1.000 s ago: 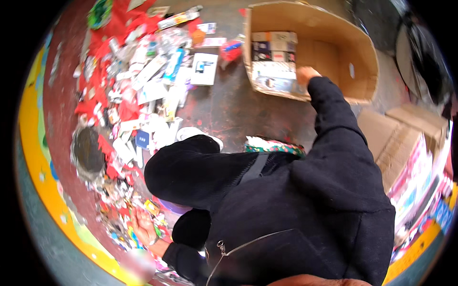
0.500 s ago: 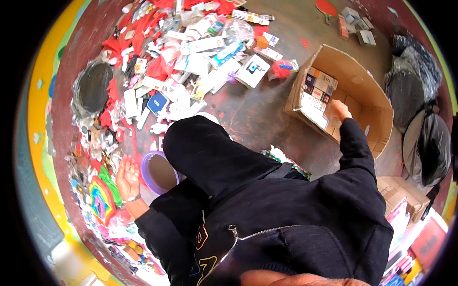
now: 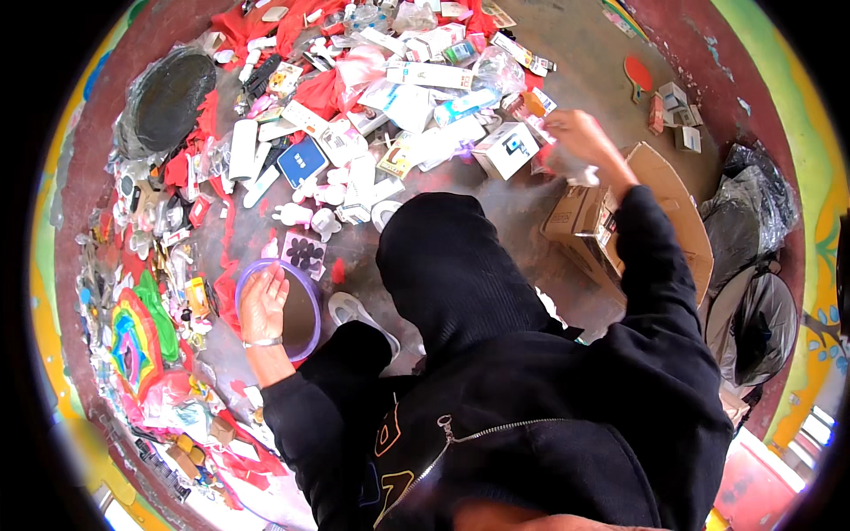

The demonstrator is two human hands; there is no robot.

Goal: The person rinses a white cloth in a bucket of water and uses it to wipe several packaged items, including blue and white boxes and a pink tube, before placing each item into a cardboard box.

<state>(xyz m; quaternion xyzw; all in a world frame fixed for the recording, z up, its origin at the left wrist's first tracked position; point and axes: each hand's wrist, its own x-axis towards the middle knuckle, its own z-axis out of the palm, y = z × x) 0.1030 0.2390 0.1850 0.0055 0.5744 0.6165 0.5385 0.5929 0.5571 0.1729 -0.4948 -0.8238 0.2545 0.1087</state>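
My left hand (image 3: 264, 305) is held palm up over the left rim of a round tub (image 3: 316, 305) with a purple edge. Its fingers are stretched out and it holds nothing. My right hand (image 3: 580, 139) reaches out to the right edge of a heap of mixed goods, its fingers blurred. Just under it lies a smeared clear and reddish plastic-wrapped item (image 3: 564, 165); whether my fingers grip it cannot be made out. Beside this stands a white box (image 3: 506, 150) with a picture on it. My right sleeve partly covers an open cardboard box (image 3: 682, 199).
Boxes, bottles, bags and red cloth pile up ahead and to the left. A rainbow-coloured toy (image 3: 133, 345) lies at left. Plastic-wrapped round bundles (image 3: 753, 323) line the right wall. A red paddle (image 3: 637, 73) and small boxes (image 3: 677, 106) are at far right.
My right hand has left the cardboard box and moved up and left to the heap. My left hand has shifted over the tub's rim. The whole view has turned, and my knee has moved.
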